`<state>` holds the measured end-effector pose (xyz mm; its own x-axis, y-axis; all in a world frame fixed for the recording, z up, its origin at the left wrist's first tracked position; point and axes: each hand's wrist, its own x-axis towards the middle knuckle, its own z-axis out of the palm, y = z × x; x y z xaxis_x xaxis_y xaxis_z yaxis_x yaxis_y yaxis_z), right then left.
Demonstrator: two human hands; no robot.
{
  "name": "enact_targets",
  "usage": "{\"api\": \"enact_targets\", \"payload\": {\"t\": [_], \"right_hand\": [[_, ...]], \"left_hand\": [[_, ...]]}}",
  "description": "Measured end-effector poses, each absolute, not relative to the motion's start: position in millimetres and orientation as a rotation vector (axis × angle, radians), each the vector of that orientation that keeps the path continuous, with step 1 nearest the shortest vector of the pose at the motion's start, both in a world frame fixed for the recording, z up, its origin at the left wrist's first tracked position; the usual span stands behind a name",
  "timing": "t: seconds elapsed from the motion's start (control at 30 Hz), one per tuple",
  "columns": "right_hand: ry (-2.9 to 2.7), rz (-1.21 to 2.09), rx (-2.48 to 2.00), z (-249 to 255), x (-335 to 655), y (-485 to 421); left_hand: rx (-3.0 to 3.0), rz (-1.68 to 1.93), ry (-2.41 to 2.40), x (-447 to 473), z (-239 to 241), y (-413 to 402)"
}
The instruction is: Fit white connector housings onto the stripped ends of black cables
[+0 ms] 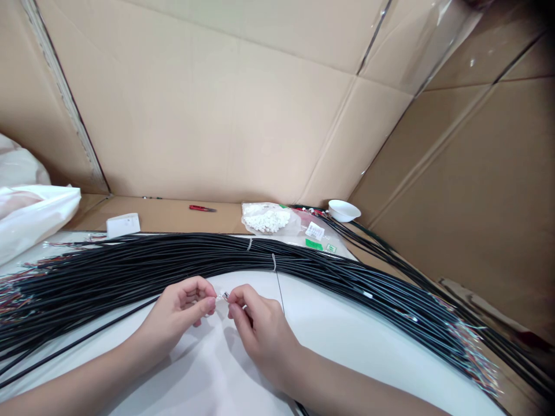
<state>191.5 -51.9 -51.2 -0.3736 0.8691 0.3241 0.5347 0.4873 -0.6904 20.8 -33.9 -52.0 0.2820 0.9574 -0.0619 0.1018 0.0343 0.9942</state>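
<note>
Above the white tabletop, my left hand (186,306) is closed in a pinch on thin pale wires (219,297). Facing it, my right hand (260,323) pinches a small dark-and-white piece (226,296), perhaps a connector, where these wires end. The fingertips of both hands nearly meet, and what lies under them is hidden. A single black cable (87,342) runs from the left edge to behind my left wrist. Just beyond my hands lies a thick bundle of black cables (195,254), tied with pale ties (274,262), with coloured wire ends at both sides.
Behind the bundle are a clear bag of small white parts (269,221), red-handled snips (202,208), a white bowl (344,210) and a white paper box or card (123,225). White plastic bags (34,214) stand at left. Cardboard walls (217,104) enclose the back and right.
</note>
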Motion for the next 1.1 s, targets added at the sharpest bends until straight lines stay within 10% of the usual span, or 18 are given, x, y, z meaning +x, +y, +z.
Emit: {"api": "enact_targets", "payload": {"t": [1.1], "right_hand": [[-2.061, 0.587, -1.118, -51.1, 190.6, -51.9]], "left_hand": [[1.412, 0.889, 1.166, 23.8, -46.2, -35.8]]}}
